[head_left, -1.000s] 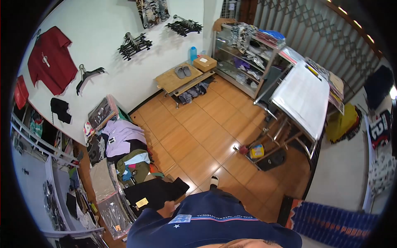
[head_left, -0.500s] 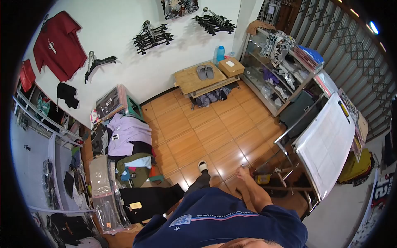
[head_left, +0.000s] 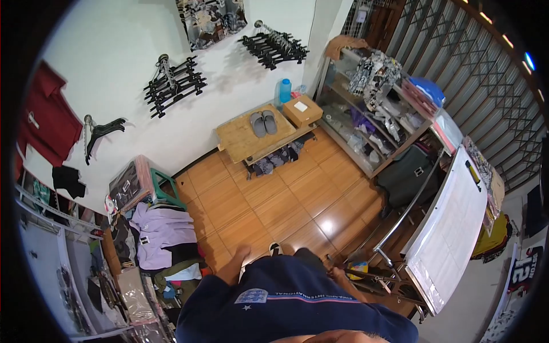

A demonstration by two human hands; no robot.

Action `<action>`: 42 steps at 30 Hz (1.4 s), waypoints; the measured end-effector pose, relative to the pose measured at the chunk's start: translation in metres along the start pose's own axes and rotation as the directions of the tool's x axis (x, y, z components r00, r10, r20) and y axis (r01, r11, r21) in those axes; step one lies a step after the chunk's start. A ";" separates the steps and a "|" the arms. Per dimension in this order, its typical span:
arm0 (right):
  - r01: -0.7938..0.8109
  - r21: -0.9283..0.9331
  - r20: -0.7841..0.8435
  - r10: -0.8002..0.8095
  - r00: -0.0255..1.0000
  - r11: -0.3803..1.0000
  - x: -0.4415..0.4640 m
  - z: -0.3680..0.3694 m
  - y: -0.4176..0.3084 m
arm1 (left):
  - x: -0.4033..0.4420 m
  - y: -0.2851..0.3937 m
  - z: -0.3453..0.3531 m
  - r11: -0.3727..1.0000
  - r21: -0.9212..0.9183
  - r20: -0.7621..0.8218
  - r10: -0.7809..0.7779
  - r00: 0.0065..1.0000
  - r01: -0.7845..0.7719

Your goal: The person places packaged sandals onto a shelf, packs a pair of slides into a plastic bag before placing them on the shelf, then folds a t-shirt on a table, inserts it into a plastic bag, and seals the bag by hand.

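Observation:
My left hand hangs low at my left side over the tiled floor, near my foot. It looks small and blurred, so its fingers cannot be made out. To my right, my right hand is bent close to my body, its fingers curled; a small dark tip shows at it, too small to name. Close beside that hand are a yellow item and the metal frame of a stand carrying a white board. A lilac garment lies on the clothes pile to my left.
Ahead, a low wooden table bears grey slippers and a cardboard box. A glass display case stands right of it. Hanger bundles hang on the wall. A green stool stands by the clothes.
My view has shifted and turned. My left hand has come into view at my side. My right hand has drawn back toward my body. The black garment with a tag is no longer visible.

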State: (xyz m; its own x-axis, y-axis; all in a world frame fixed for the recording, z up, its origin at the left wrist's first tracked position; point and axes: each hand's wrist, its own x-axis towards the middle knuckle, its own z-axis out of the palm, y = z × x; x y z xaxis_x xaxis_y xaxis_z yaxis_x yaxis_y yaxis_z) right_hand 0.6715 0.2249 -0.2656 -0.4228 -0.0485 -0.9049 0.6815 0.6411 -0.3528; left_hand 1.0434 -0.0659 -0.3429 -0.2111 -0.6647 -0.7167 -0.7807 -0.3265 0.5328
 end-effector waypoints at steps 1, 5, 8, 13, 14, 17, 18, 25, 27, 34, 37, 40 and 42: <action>-0.019 0.003 0.003 0.019 1.000 1.000 -0.009 0.002 -0.004 | 0.010 0.032 -0.007 0.987 -0.157 -0.104 -0.053 0.993 0.036; 0.013 -0.103 -0.058 -0.020 0.998 0.995 -0.003 0.039 -0.037 | 0.053 0.134 -0.036 0.819 -0.564 -0.002 0.126 0.992 -0.106; 0.053 -0.215 -0.017 -0.058 0.998 0.975 0.033 0.022 -0.035 | 0.061 0.169 -0.029 0.797 -0.577 -0.065 0.171 0.983 -0.177; 0.150 -0.361 0.080 -0.130 0.988 0.920 0.098 0.029 -0.067 | 0.071 0.172 -0.042 0.944 -0.318 0.155 -0.043 0.987 0.091; 0.161 -0.393 0.095 -0.134 0.986 0.906 0.106 0.022 -0.069 | 0.075 0.153 -0.043 0.954 -0.278 0.153 -0.071 0.986 0.112; 0.216 -0.480 0.157 -0.159 0.975 0.850 0.131 0.054 -0.133 | 0.098 0.083 -0.054 0.998 0.040 0.068 -0.041 0.997 0.038; 0.233 -0.507 0.179 -0.163 0.970 0.830 0.129 0.125 -0.191 | 0.092 0.067 -0.064 0.996 -0.038 0.120 -0.077 0.990 0.082; 0.078 -0.324 0.132 -0.036 0.991 0.943 0.119 0.210 -0.360 | 0.094 0.158 -0.107 0.682 -0.537 0.087 -0.540 0.837 0.496; 0.130 -0.296 0.167 -0.083 0.982 0.946 0.120 0.230 -0.405 | 0.111 0.189 -0.114 0.682 -0.567 0.085 -0.510 0.856 0.462; 0.244 -0.196 0.262 -0.189 0.946 0.950 0.119 0.302 -0.468 | 0.223 0.259 -0.127 0.844 -0.410 0.165 -0.304 0.938 0.346; 0.079 -0.033 0.267 -0.067 0.961 0.996 0.119 0.337 -0.458 | 0.286 0.297 -0.137 0.900 -0.368 0.171 -0.182 0.968 0.235; -0.020 0.032 0.286 0.010 0.958 0.999 0.108 0.374 -0.445 | 0.358 0.310 -0.138 0.915 -0.375 0.283 -0.041 0.958 0.150; -0.073 0.030 0.349 0.058 0.935 0.997 0.127 0.400 -0.434 | 0.436 0.281 -0.129 0.797 -0.549 0.440 0.018 0.898 0.253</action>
State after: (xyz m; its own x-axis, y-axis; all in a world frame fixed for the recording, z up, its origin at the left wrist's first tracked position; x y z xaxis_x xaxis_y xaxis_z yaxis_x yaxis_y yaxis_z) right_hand 0.5609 -0.3660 -0.3222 -0.1477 -0.2755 -0.9499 0.7279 0.6200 -0.2930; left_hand 0.8079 -0.5339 -0.4472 -0.4624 -0.3073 -0.8317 -0.3527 -0.7969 0.4905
